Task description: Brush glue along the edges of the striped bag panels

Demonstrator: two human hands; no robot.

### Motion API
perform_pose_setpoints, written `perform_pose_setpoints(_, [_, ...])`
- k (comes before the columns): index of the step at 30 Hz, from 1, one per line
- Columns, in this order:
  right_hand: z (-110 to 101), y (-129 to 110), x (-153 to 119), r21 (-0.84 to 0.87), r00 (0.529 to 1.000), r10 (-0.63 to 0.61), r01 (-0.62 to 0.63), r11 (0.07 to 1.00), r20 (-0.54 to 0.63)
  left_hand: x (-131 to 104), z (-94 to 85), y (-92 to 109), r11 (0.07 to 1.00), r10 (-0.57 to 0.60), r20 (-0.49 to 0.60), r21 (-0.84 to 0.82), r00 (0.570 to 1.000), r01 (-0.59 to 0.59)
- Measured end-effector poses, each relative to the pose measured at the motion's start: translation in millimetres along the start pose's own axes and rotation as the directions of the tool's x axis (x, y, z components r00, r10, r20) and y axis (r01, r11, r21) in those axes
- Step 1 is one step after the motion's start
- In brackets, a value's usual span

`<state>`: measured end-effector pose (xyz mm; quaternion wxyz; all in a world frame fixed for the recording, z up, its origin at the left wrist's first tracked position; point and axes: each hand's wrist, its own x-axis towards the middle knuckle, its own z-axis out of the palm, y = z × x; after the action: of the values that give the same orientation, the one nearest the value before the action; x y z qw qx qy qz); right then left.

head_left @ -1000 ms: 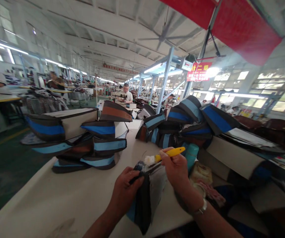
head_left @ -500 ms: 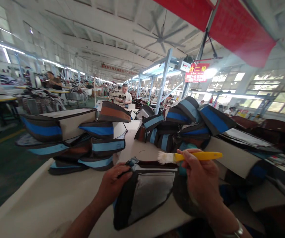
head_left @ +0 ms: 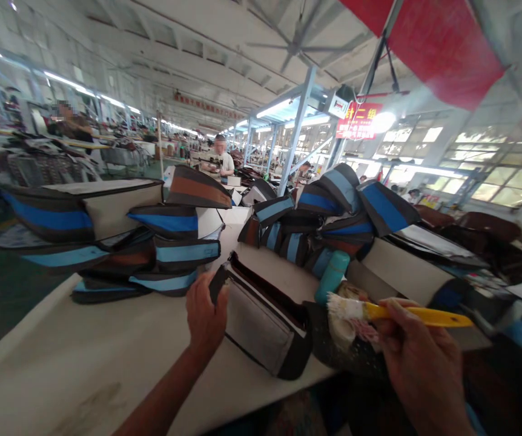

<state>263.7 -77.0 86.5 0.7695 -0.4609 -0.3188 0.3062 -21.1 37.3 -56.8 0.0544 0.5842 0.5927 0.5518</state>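
Note:
In my right hand [head_left: 418, 354] is a paintbrush [head_left: 418, 315], pinched by its yellow handle. Its pale bristles point left, over a small light-coloured pot [head_left: 341, 332] that the brush partly covers. My left hand [head_left: 207, 310] grips the left end of a dark fabric bag [head_left: 261, 327], thumb on the near side; some of its fingers are hidden behind. The bag lies slantwise on the table, grey panel toward me, its long top opening showing a brown lining. A teal bottle [head_left: 333, 277] leans just behind the pot.
Stacked dark bags with blue, light blue and brown bands [head_left: 170, 218] stand at the back left of the pale table [head_left: 120, 351]. Another heap of bags [head_left: 329, 206] rises behind the bottle and continues along the right. A person [head_left: 222, 162] sits further back.
The bag has turned, its right end swinging nearer to me. My right hand has carried the brush right and down, over the pot. The bottle is now in plain view.

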Motion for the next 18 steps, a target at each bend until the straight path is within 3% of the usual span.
perform_pose_setpoints(1, [-0.8,2.1,1.5,0.003,1.000,-0.002,0.002,1.000,-0.004,-28.5,0.3,9.7,0.998,0.055,-0.011,0.008,0.998,-0.055])
perform_pose_setpoints(3, [1.9,7.9,3.3,0.015,1.000,0.000,0.000,1.000,-0.009,-80.4,9.1,34.4,0.978,0.207,0.073,-0.043,0.976,-0.204])
perform_pose_setpoints(5, [8.4,15.3,1.8,0.057,1.000,0.020,-0.020,0.998,-0.006,-114.1,28.3,62.4,0.961,0.274,0.136,-0.082,0.952,-0.265])
perform_pose_setpoints(8, [16.2,23.0,-6.3,0.106,0.998,0.052,-0.054,0.993,0.018,-124.5,62.4,94.9,0.955,0.285,0.171,-0.140,0.943,-0.263])
perform_pose_setpoints(11, [10.6,18.9,-12.7,0.088,0.999,0.045,-0.048,0.995,0.030,-112.9,78.8,104.4,0.959,0.252,0.174,-0.178,0.952,-0.222])
perform_pose_setpoints(14, [-5.8,5.7,-9.6,0.073,1.000,0.016,-0.014,0.997,-0.023,-107.9,64.3,97.7,0.956,0.248,0.192,-0.208,0.950,-0.208])
perform_pose_setpoints(16, [-14.6,-2.1,-5.6,0.052,0.999,-0.020,0.023,0.998,-0.050,-108.3,41.2,91.4,0.957,0.234,0.219,-0.222,0.947,-0.185])
perform_pose_setpoints(18, [-16.4,-4.8,-4.9,0.026,0.999,-0.036,0.036,0.999,-0.006,-107.0,14.7,87.3,0.959,0.206,0.268,-0.244,0.941,-0.141])
